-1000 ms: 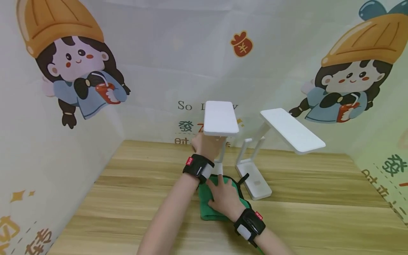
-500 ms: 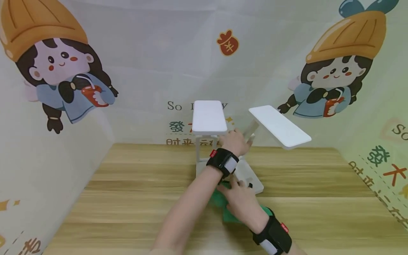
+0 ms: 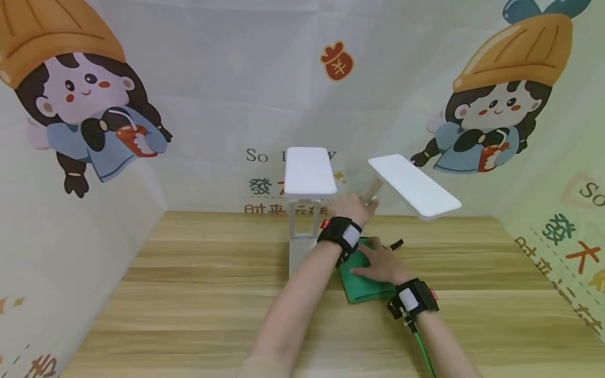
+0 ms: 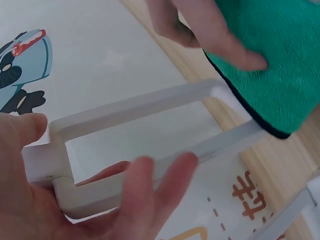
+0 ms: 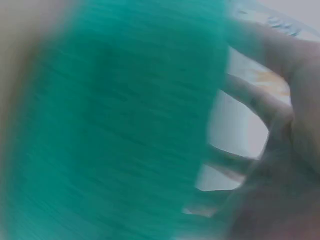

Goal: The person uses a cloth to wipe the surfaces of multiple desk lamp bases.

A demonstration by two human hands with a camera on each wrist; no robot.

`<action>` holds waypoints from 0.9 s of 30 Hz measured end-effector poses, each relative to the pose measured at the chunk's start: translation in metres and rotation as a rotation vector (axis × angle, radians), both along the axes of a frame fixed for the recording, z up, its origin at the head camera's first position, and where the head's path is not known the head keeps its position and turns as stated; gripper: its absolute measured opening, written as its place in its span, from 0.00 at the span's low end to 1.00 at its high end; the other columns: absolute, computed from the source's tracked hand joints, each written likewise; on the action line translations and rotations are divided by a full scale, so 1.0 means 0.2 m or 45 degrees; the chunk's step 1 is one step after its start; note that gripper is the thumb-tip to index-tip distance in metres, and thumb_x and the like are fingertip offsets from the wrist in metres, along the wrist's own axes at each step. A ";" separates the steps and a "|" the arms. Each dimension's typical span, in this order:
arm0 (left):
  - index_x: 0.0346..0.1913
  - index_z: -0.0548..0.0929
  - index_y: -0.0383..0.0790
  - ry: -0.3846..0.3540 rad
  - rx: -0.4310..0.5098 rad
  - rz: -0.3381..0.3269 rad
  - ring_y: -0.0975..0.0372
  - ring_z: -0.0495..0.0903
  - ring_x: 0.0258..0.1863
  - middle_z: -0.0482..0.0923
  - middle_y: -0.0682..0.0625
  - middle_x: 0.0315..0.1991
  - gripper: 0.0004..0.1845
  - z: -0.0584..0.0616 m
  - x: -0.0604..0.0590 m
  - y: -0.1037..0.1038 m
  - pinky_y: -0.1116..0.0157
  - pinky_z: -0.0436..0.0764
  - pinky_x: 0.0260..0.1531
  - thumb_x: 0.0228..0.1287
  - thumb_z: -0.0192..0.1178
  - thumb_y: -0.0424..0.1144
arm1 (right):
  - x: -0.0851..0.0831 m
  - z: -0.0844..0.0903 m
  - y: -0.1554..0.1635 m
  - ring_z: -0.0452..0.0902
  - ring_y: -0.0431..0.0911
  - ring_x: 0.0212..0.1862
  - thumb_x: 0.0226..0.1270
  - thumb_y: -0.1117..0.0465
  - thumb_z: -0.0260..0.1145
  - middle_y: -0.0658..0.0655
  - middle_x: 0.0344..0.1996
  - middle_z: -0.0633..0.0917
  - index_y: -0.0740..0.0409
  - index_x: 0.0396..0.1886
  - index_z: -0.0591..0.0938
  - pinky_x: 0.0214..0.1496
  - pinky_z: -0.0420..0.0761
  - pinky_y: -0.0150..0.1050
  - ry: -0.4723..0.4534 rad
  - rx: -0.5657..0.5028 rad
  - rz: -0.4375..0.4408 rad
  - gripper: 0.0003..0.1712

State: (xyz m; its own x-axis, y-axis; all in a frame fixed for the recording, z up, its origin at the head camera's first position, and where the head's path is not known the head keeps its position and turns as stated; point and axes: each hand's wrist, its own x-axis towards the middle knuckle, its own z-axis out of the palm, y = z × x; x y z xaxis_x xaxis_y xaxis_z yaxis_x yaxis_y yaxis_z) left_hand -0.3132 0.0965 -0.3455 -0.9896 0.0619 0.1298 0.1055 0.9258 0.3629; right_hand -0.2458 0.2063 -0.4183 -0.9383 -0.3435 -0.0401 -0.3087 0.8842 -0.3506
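Two white folding desk lamps stand on the table: the left lamp (image 3: 310,170) faces straight ahead and the right lamp (image 3: 415,185) is turned at an angle. My left hand (image 3: 352,209) grips the right lamp's two-bar stem (image 4: 135,110), fingers curled round it. With fingers spread, my right hand (image 3: 384,264) presses a green cloth (image 3: 364,287) with black edging over the place of the right lamp's base, which is hidden. In the left wrist view, a finger of the right hand lies straight on the cloth. The cloth (image 5: 125,125) is blurred in the right wrist view.
The wooden table (image 3: 198,294) meets a printed backdrop (image 3: 212,105) behind and at both sides. The left lamp's base (image 3: 300,252) stands just left of the left forearm. A green cable (image 3: 424,349) runs from the right wrist strap.
My left hand has moved from the left lamp's stem to the right lamp's. The right hand has carried the cloth from in front of the left lamp onto the right lamp's base.
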 end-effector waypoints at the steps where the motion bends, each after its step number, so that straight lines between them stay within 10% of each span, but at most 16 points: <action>1: 0.10 0.66 0.46 -0.002 0.050 0.006 0.65 0.55 0.08 0.56 0.56 0.08 0.39 -0.01 0.00 0.00 0.69 0.55 0.13 0.75 0.55 0.68 | -0.01 -0.02 0.00 0.66 0.84 0.66 0.73 0.49 0.72 0.82 0.71 0.64 0.68 0.75 0.72 0.63 0.72 0.74 -0.046 -0.010 -0.011 0.41; 8: 0.11 0.67 0.46 0.041 0.200 0.076 0.65 0.56 0.09 0.58 0.55 0.09 0.39 -0.06 -0.03 0.00 0.68 0.56 0.13 0.72 0.58 0.70 | 0.05 -0.03 -0.04 0.79 0.73 0.57 0.72 0.50 0.72 0.76 0.63 0.74 0.60 0.68 0.82 0.61 0.76 0.70 0.030 0.052 0.036 0.31; 21: 0.12 0.60 0.46 0.027 0.112 -0.254 0.66 0.51 0.08 0.55 0.56 0.08 0.34 -0.05 -0.04 0.02 0.69 0.52 0.12 0.77 0.54 0.57 | -0.01 0.00 -0.04 0.68 0.71 0.72 0.72 0.62 0.67 0.75 0.62 0.81 0.71 0.65 0.81 0.74 0.63 0.68 0.069 0.059 -0.007 0.26; 27: 0.12 0.61 0.46 0.024 0.141 -0.224 0.66 0.54 0.09 0.55 0.56 0.08 0.34 -0.05 -0.03 0.02 0.69 0.53 0.13 0.75 0.59 0.54 | 0.04 0.05 -0.07 0.81 0.65 0.57 0.64 0.64 0.70 0.69 0.54 0.87 0.67 0.64 0.83 0.57 0.80 0.57 -0.040 0.120 0.049 0.28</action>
